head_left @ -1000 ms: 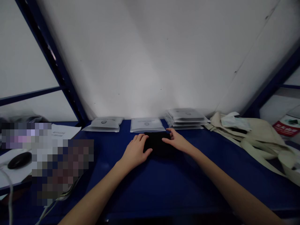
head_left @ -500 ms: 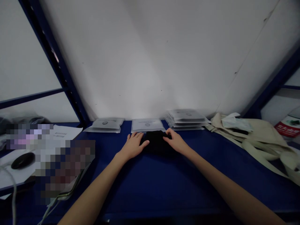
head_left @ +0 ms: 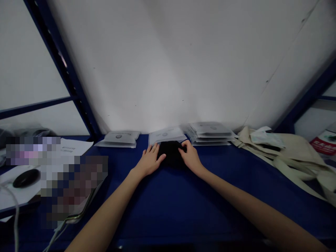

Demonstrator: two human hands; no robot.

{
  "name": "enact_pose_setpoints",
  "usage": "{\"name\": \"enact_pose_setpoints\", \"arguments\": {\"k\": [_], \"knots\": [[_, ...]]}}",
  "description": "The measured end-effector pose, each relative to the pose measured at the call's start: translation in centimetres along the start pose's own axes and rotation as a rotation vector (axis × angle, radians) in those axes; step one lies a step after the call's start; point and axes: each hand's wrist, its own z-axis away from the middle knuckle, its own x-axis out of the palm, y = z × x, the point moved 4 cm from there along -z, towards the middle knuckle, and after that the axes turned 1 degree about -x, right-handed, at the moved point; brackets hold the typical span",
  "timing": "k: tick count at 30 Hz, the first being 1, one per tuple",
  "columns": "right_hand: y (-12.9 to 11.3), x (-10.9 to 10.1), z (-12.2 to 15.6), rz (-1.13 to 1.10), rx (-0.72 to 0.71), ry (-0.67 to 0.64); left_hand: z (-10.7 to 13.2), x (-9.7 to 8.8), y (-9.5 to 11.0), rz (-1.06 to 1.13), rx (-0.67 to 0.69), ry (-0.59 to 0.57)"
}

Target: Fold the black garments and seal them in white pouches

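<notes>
A small folded black cloth (head_left: 170,153) lies on the blue table (head_left: 168,199) near the back wall. My left hand (head_left: 148,161) rests on its left edge with fingers laid flat over it. My right hand (head_left: 190,156) grips its right edge, fingers curled around it. Right behind the cloth a clear plastic bag (head_left: 167,134) with a printed label is tilted up at its front edge, touching the cloth.
Another clear bag (head_left: 118,138) lies to the left, and a stack of such bags (head_left: 210,132) to the right. Beige cloth bags (head_left: 286,150) are heaped at the far right. Papers (head_left: 70,147) and a black mouse (head_left: 25,177) sit at the left.
Both hands pushed the black cloth farther toward the wall and closer together. The clear bag behind it has lifted at its front edge.
</notes>
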Motion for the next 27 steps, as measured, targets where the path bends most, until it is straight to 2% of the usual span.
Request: {"name": "enact_pose_setpoints", "arguments": {"k": [5,10,13,15,19,21,24,27], "knots": [[-1.0,1.7,-1.1,-0.034,0.012,0.071,0.0,-0.1,-0.2,-0.04,0.023,0.054],[-1.0,2.6,-1.9,0.064,0.07,-0.064,0.0,-0.1,-0.2,-0.065,0.039,0.088],[-1.2,1.9,-2.0,0.183,0.1,-0.172,0.0,0.0,-0.3,-0.085,0.018,0.084],[-2.0,0.8,-1.8,0.27,0.069,-0.2,-0.1,0.1,-0.4,-0.093,0.013,0.089],[-4.8,-1.2,-0.5,0.402,-0.142,-0.179,-0.1,0.2,-0.2,-0.109,0.006,0.112],[-5.5,-1.0,0.7,0.407,-0.222,-0.3,-0.1,0.2,-0.2,-0.116,0.003,0.13],[-5.2,0.6,2.2,0.437,-0.267,-0.545,-0.2,0.4,-0.1,-0.136,-0.005,0.144],[-4.4,1.9,2.7,0.539,-0.326,-0.624,-0.3,0.6,-0.2,-0.161,-0.012,0.142]]}}
